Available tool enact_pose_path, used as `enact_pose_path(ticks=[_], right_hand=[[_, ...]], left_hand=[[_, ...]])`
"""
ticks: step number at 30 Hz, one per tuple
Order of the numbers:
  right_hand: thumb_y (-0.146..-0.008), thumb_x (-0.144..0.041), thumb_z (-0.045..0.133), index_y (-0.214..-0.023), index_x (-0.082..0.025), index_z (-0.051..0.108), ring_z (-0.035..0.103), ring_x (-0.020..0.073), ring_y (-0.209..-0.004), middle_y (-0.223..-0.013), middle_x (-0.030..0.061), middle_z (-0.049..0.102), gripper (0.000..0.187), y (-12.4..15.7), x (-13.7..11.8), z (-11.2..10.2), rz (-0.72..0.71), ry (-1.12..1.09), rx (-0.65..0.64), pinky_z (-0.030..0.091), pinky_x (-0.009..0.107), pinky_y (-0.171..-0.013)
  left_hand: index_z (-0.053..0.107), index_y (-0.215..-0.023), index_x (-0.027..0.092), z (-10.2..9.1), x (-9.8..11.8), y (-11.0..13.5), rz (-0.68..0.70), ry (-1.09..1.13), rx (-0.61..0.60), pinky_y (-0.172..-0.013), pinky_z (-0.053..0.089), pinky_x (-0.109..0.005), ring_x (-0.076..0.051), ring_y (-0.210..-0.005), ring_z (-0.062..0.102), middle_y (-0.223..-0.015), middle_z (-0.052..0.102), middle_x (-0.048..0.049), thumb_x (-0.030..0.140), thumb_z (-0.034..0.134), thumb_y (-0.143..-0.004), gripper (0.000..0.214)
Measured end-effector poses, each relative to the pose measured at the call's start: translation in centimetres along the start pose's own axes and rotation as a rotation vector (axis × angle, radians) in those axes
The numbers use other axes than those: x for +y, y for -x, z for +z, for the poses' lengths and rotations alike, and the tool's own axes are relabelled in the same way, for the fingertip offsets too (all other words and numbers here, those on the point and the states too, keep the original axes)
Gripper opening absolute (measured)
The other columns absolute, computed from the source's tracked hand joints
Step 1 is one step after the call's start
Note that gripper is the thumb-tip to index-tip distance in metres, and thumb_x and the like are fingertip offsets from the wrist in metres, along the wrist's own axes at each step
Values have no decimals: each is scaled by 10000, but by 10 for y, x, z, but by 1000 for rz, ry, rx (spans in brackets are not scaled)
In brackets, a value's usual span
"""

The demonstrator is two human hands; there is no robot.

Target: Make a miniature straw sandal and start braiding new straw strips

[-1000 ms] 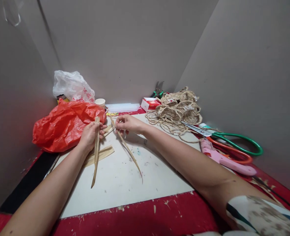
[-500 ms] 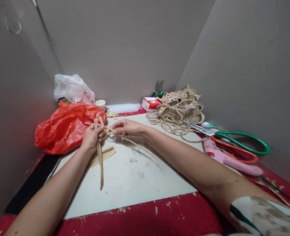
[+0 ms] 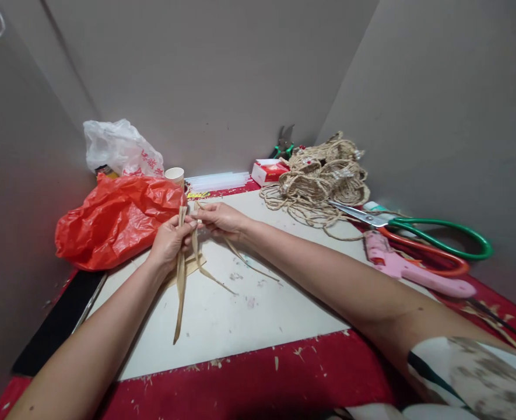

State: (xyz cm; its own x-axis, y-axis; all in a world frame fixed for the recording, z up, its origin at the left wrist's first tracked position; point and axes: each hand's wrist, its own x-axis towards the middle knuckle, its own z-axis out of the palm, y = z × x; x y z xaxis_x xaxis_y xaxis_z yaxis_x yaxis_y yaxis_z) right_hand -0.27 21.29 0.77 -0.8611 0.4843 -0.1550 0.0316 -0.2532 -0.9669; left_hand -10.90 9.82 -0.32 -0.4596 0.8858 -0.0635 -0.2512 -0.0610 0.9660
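Observation:
Dry tan husk strips are pinched in both hands above a white board. My left hand is closed on a long husk strip that stands up past the fingers and hangs down toward me. Close beside it, my right hand pinches a thinner husk strip; its fingertips nearly meet those of the left, and I cannot tell if they touch. Another thin strand trails from beneath the right hand to the right. Under the left hand, a wider flat husk piece lies on the board.
A red plastic bag, a white bag and a paper cup stand at the back left. Glue sticks, a red-white box and braided cord lie behind. Scissors and a pink glue gun lie right.
The strips between my fingers have separated: one thin strip now hangs down between the hands, where they crossed before. The view has shifted slightly.

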Motion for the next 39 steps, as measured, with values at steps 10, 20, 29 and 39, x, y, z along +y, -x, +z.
enact_pose_path(ticks=[10, 20, 29, 39], right_hand=[[-952, -115, 406, -760, -159, 472, 550, 72, -493, -612, -23, 553, 209, -12, 5, -1, -56, -203, 226, 476, 184, -474], [-876, -100, 540, -742, -125, 539, 351, 20, -319, -478, -54, 495, 136, -4, 1, 9, -92, -268, 101, 194, 130, -298], [-737, -53, 655, -632, -109, 554, 503, 64, -409, -472, -42, 546, 156, -7, 15, 20, -113, -47, 10, 413, 158, -410], [-730, 8, 579, -615, -125, 512, 473, 69, -398, -450, -40, 509, 189, -7, 13, 16, -116, -143, -37, 384, 151, -392]], left_hand=[[661, -940, 100, -4, -8, -4, -56, 62, -30, -350, 295, -170, -58, -416, 443, -707, 651, -57, 398, 693, -772, 344], [651, -1078, 134, -6, -2, -6, -42, 100, 12, -560, 519, -239, -120, -636, 618, -906, 684, -87, 457, 457, -941, 401], [677, -1106, 161, -6, -8, -8, 15, -5, 60, -752, 561, -302, -211, -937, 675, -1157, 688, -103, 463, 621, -847, 402], [682, -1095, 188, -4, -14, -8, 103, -128, 62, -811, 550, -329, -236, -1028, 663, -1212, 671, -106, 458, 652, -815, 390]])
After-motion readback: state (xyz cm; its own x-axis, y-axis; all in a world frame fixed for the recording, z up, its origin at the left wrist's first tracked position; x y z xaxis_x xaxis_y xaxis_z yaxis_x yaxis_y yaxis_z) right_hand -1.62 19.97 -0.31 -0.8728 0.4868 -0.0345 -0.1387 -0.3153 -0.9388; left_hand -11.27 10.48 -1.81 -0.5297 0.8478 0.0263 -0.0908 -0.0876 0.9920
